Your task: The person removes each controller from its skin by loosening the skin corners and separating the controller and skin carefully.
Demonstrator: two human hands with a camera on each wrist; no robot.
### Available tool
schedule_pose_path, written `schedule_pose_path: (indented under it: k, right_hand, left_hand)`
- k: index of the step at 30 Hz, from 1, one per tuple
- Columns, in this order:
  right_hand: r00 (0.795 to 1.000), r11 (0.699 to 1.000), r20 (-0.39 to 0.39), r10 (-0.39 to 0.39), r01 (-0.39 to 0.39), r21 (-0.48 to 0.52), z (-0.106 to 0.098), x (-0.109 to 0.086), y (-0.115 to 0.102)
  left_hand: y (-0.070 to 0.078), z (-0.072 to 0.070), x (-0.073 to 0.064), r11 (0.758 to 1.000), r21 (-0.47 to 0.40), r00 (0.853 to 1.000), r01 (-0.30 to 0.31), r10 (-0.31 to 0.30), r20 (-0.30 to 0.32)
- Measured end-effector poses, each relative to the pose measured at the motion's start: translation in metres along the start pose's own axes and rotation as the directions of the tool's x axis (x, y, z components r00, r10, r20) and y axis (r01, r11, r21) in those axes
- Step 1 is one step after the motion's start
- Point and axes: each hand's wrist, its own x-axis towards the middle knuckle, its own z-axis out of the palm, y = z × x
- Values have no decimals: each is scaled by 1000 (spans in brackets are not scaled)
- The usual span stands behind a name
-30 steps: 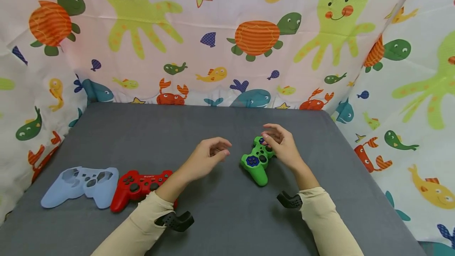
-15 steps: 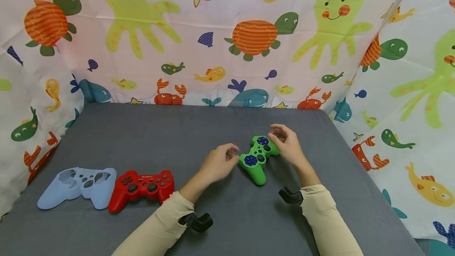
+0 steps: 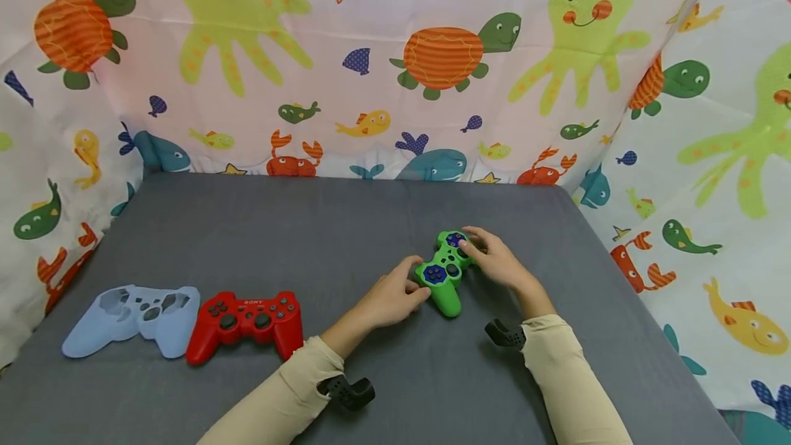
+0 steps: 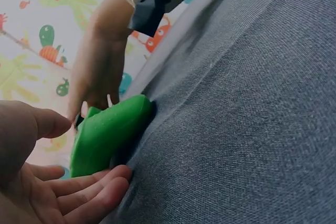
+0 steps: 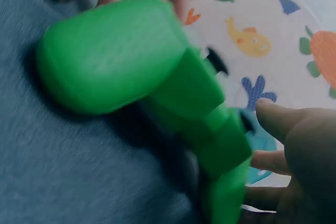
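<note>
A green game controller (image 3: 446, 268) with dark blue button areas lies slanted on the grey table, between both hands. My left hand (image 3: 391, 299) reaches its left end. In the left wrist view, the fingers (image 4: 89, 190) lie along the controller's side while the thumb stands off from it. From the right, my right hand (image 3: 499, 265) is at the opposite end, its thumb overlapping the top in the head view. The right wrist view has that thumb (image 5: 281, 119) raised beside a stick, with fingertips close against the controller's edge.
Left of my left arm lies a red Sony controller (image 3: 246, 321). Touching or nearly touching it is a pale blue controller cover (image 3: 132, 321) with cut-out holes. Sea-animal patterned cloth (image 3: 371, 88) hangs behind the grey table (image 3: 296, 218) and along its sides.
My left hand has moved right from above the table to the green controller's left end. The right hand has come down close around the other end. The controller stays on the table.
</note>
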Motion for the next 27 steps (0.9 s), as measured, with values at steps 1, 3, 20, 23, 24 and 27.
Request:
schedule_pose_path:
  k: [1,3,20,23,24,27]
  right_hand:
    - [1000,1000,5,-4,4,0,0,0,0]
    - [1000,1000,7,-7,7,6,1,0,2]
    - [1000,970,14,28,-30,242,-1,-2,-14]
    - [999,954,30,21,-29,297,-5,-3,-16]
    - [999,947,35,12,-23,320,-6,-4,-15]
    - [998,923,61,-31,5,385,-9,-5,-13]
  left_hand:
    - [0,0,0,1000,-4,1000,-1,1,3]
    - [1,0,1,1000,-25,1000,7,-7,11]
    - [3,-6,1,990,1,935,-138,131,-330]
    - [5,-9,0,989,49,923,-140,148,-355]
    - [6,-10,0,989,44,923,-140,147,-356]
    - [7,-13,-1,988,24,920,-152,151,-363]
